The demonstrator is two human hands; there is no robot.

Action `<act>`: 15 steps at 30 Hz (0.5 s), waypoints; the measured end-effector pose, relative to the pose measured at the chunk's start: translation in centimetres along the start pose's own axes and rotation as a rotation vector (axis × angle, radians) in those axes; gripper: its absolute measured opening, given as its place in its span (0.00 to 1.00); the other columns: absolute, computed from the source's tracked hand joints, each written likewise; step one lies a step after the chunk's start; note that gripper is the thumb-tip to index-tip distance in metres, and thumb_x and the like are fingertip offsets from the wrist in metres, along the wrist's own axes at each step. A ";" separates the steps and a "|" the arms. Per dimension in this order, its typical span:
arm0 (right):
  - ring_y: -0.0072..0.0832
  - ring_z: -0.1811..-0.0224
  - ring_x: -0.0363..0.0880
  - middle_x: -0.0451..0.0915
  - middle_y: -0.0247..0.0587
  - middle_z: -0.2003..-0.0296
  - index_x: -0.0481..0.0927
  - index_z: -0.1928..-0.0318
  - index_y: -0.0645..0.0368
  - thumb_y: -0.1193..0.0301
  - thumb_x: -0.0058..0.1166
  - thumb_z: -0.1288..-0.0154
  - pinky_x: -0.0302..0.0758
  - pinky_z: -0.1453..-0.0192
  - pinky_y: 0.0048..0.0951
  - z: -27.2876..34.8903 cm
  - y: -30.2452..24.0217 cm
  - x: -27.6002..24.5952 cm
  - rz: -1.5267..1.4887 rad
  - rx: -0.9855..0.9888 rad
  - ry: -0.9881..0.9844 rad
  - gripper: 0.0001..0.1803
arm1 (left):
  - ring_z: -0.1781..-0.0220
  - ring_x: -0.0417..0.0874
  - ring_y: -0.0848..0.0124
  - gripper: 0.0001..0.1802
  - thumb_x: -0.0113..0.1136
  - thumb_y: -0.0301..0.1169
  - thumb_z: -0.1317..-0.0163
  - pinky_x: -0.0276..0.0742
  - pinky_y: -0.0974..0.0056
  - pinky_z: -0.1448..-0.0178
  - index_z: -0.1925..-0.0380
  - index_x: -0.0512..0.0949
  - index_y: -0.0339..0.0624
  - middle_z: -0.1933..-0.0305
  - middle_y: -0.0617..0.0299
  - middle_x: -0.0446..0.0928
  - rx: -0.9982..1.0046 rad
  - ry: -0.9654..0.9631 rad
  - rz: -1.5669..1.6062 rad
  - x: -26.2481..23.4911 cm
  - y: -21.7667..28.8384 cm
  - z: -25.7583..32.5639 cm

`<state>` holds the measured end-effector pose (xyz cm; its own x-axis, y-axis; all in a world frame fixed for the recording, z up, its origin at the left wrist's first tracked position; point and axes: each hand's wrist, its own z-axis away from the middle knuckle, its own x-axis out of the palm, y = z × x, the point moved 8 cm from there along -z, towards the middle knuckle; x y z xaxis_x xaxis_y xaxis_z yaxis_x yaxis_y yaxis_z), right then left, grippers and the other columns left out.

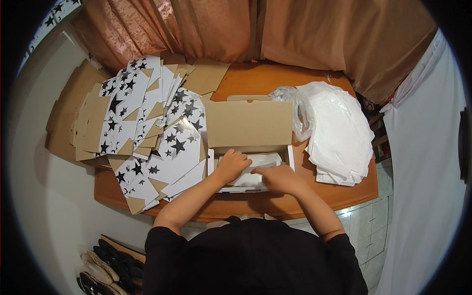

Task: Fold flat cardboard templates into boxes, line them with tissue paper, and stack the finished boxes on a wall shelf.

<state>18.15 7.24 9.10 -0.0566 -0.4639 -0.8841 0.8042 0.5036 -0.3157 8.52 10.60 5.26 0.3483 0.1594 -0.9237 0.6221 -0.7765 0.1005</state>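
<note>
An open cardboard box (250,123) stands on the table in front of me, its brown lid raised at the far side. White wrapping paper (260,160) lies inside it, and whatever it may cover is hidden. My left hand (233,166) is over the left half of the box, fingers curled down against the paper. My right hand (284,179) reaches in over the right front part. Its index finger stretches left onto the paper, while the other fingers are mostly hidden beneath the hand.
Flat cardboard box blanks (142,113) printed with black stars are heaped on the left of the wooden table (236,211). To the right lie a stack of white paper sheets (341,132) and a clear plastic bag (301,115). Several shoes (110,265) sit at the lower left.
</note>
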 end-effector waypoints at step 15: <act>0.45 0.49 0.72 0.74 0.50 0.53 0.73 0.52 0.61 0.70 0.54 0.46 0.68 0.46 0.38 -3.6 6.4 -2.1 -0.593 0.135 0.641 0.19 | 0.45 0.74 0.67 0.17 0.60 0.39 0.47 0.59 0.44 0.36 0.56 0.79 0.52 0.53 0.65 0.78 -0.025 -0.644 0.197 3.6 -0.1 3.2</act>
<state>21.22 14.09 7.73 -0.7749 -0.1034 -0.6236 0.5978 0.2006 -0.7761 7.44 9.33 0.69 -0.0260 -0.3853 -0.9224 0.6085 -0.7382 0.2912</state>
